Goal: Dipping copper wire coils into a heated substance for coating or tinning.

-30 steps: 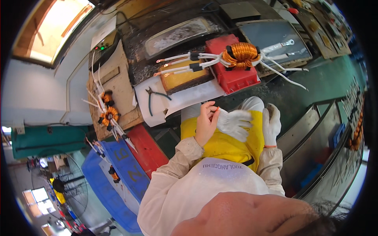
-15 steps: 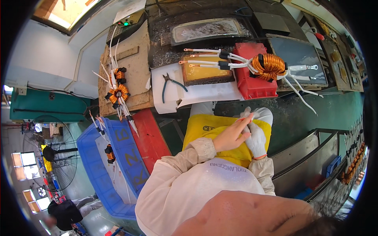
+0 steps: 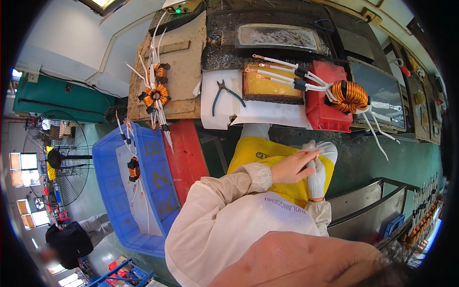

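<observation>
Over my lap, my bare left hand (image 3: 292, 168) has its fingers stretched out, the tips against a white knit glove (image 3: 308, 146) with an orange-red edge. My right hand (image 3: 316, 176), in a white knit glove with an orange cuff, is closed around that loose glove; my left hand partly hides its fingers. Beyond my hands, a copper-wound ring coil (image 3: 351, 97) with white leads and metal lugs rests on an upturned red bin (image 3: 325, 112). Diagonal cutters (image 3: 221, 93) with dark green handles lie on white paper (image 3: 258, 115), apart from both hands.
More coils (image 3: 156, 96) sit on the bench board at left. Below stands a blue crate (image 3: 165, 191) with a coil (image 3: 133, 169) inside. A solder-like tray (image 3: 279, 37) and a yellow block (image 3: 272, 83) are at the back. A fan (image 3: 55, 158), a person (image 3: 69, 244) and a metal rack (image 3: 368, 205) flank me.
The view has shifted, so the bench appears further right and lower. My hands stay together over my lap; the loose glove's orange-red edge now shows by my left fingertips.
</observation>
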Available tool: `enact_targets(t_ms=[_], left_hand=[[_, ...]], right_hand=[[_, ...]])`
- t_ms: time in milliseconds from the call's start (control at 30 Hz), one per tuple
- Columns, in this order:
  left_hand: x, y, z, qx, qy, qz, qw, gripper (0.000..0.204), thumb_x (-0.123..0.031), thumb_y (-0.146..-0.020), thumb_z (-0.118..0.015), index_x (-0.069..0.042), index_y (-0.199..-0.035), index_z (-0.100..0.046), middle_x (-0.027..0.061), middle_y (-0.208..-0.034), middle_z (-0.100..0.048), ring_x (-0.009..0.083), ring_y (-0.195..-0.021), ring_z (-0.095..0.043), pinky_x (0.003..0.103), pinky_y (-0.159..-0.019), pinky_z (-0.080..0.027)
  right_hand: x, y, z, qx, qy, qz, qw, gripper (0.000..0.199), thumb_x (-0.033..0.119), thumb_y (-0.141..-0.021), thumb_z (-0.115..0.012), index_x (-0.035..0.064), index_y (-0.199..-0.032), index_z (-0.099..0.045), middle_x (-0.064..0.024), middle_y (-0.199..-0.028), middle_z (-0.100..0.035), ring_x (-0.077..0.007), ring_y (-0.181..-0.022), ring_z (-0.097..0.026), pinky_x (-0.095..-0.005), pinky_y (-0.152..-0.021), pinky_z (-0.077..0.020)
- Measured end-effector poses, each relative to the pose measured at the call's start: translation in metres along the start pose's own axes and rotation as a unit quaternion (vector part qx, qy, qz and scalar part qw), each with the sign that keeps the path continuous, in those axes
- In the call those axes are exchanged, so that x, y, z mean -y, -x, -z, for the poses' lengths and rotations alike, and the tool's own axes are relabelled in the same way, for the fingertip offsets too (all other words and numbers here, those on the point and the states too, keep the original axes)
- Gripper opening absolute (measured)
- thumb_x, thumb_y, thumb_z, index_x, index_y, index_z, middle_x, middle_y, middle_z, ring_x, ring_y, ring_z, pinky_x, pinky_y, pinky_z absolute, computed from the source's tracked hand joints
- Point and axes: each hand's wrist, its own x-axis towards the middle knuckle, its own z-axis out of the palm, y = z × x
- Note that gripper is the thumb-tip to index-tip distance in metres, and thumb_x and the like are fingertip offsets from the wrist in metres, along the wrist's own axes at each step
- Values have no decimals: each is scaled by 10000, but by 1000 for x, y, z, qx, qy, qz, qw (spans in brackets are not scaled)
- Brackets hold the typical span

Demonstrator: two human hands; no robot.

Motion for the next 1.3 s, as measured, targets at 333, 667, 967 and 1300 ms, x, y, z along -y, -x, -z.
enact_targets(t_ms=[333,667,967,1300], left_hand=[[79,13,-24,-5,-174,68,982,403,-125,-863,-574,-43,-1257,-576,189,-1115,-653,378,-1017,-644,426,-914,-522],[81,-56,-18,-47,451,153,878,221,-210,-900,-571,-88,-1073,-635,114,-1059,-645,300,-959,-588,405,-904,-471],[28,-46,-3,-84,779,182,595,339,-303,-994,-494,-138,-1290,-490,149,-1264,-537,366,-1156,-536,551,-1044,-427],[-16,-30,-1,-81,278,97,952,331,-279,-960,-578,-146,-1263,-600,139,-1309,-564,326,-1228,-524,438,-1052,-436]], right_hand=[[88,-8,-12,71,425,248,868,206,204,-826,-655,78,-681,-579,-130,-628,-571,-331,-569,-586,-460,-553,-461],[97,11,-6,130,388,183,894,209,221,-803,-630,76,-661,-581,-125,-641,-591,-338,-572,-602,-464,-555,-488],[113,10,-20,256,241,234,907,278,262,-826,-617,65,-633,-581,-154,-629,-588,-372,-598,-602,-492,-564,-477],[111,17,-25,342,115,306,881,220,235,-829,-629,73,-681,-604,-138,-643,-590,-366,-582,-592,-478,-545,-477]])
